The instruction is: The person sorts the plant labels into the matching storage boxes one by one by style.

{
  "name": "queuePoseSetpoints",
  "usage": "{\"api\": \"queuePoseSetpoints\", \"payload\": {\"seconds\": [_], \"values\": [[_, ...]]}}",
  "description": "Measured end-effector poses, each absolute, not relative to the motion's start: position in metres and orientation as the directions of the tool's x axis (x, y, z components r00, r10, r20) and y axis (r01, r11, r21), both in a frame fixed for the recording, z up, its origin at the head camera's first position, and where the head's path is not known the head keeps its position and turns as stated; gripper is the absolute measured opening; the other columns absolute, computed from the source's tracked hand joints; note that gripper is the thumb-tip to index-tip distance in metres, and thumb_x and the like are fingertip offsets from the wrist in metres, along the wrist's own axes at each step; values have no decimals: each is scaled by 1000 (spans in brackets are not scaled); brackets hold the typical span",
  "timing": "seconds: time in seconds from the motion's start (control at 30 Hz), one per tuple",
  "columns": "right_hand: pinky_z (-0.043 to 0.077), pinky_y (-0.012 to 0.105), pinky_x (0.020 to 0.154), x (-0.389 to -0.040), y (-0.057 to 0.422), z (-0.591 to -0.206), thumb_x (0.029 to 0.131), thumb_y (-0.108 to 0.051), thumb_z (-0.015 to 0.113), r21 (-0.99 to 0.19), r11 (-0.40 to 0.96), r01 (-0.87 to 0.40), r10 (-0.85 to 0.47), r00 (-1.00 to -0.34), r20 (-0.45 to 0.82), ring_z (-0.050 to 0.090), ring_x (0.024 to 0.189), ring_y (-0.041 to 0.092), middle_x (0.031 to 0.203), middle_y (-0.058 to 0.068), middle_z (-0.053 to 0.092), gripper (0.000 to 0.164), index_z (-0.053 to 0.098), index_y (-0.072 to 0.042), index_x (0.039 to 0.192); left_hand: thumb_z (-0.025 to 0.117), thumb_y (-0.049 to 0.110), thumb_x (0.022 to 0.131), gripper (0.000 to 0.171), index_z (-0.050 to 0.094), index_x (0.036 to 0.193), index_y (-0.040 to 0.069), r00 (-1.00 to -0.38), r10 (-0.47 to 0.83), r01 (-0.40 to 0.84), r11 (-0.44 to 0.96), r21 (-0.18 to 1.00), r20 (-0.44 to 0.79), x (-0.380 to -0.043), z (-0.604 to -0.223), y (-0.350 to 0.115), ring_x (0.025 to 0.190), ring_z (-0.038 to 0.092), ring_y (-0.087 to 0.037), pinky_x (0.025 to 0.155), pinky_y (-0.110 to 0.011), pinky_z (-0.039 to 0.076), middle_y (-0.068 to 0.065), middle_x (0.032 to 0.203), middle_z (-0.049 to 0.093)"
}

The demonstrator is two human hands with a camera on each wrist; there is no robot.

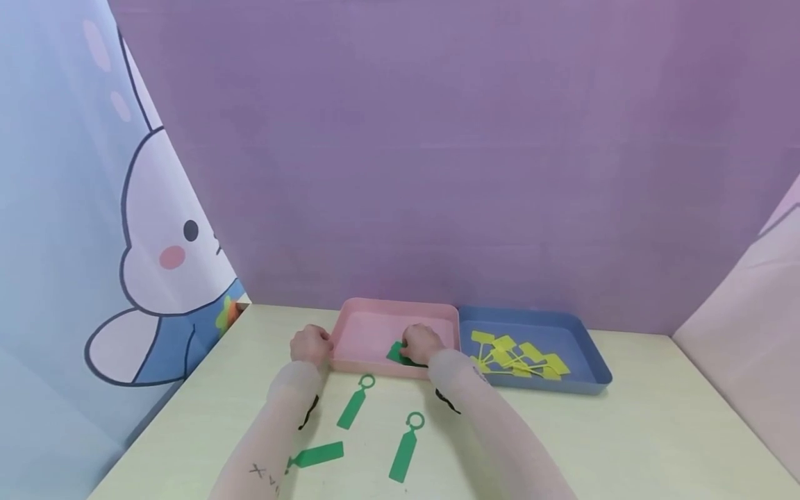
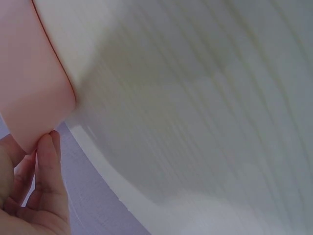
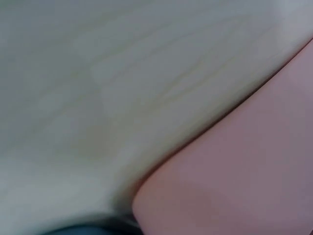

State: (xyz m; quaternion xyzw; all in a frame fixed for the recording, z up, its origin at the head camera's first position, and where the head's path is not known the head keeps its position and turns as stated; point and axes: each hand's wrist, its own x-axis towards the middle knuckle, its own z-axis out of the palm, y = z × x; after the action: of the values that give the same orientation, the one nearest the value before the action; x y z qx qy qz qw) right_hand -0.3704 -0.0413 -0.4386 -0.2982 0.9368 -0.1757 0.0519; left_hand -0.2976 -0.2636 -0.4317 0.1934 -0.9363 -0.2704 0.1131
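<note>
My left hand (image 1: 312, 345) pinches the rim of a pink tray (image 1: 359, 330) at its left side; in the left wrist view the thumb and fingers (image 2: 48, 161) meet at the tray's corner (image 2: 39, 112). Inside that tray, at its front right, my right hand (image 1: 422, 343) has curled fingers on a green plastic tag (image 1: 395, 351), largely covered by the hand. On the table in front lie three more green tags with ring ends: one tag (image 1: 353, 408) near the tray, another tag (image 1: 403, 456) closer, and a third tag (image 1: 320, 454) partly behind the left forearm.
A blue tray (image 1: 590, 361) adjoins the pink tray on the right and holds several yellow tags (image 1: 531, 352) with thin stems. Behind both trays rises a purple curtain (image 1: 437, 160). A printed cartoon cloth (image 1: 56, 229) hangs at the left, and a pale cloth (image 1: 750, 305) at the right.
</note>
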Motion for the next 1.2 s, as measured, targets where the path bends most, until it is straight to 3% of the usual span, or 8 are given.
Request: {"api": "queuePoseSetpoints", "payload": {"seconds": [0.23,0.5,0.7,1.2], "values": [[50,33,71,-369,-37,-435,83,-24,66,-328,772,-545,-573,-820,14,59,76,14,89,2,68,17,71,-9,88,60,10,81,14,70,87,3,-900,-422,-301,778,552,103,-298,-433,-263,77,62,-31,72,-44,50,-16,87,69],[52,36,79,-366,-30,-428,85,-22,64,-371,710,-599,-628,-777,53,63,93,20,106,7,67,25,68,-7,105,59,9,81,14,70,86,3,-905,-413,-295,782,550,102,-298,-434,-266,76,61,-31,70,-44,50,-16,87,68],[50,35,84,-358,-25,-414,87,-20,62,-401,661,-634,-675,-736,51,61,102,22,111,8,65,30,65,-5,112,60,10,82,14,70,88,3,-905,-416,-298,774,559,93,-298,-432,-266,77,61,-31,71,-43,50,-17,88,68],[49,33,86,-331,3,-384,85,-20,64,-465,524,-713,-796,-605,31,59,105,23,114,8,63,32,63,-8,115,60,10,83,13,70,88,3,-906,-413,-301,783,545,92,-297,-433,-263,77,62,-31,72,-44,50,-16,88,68]]}}
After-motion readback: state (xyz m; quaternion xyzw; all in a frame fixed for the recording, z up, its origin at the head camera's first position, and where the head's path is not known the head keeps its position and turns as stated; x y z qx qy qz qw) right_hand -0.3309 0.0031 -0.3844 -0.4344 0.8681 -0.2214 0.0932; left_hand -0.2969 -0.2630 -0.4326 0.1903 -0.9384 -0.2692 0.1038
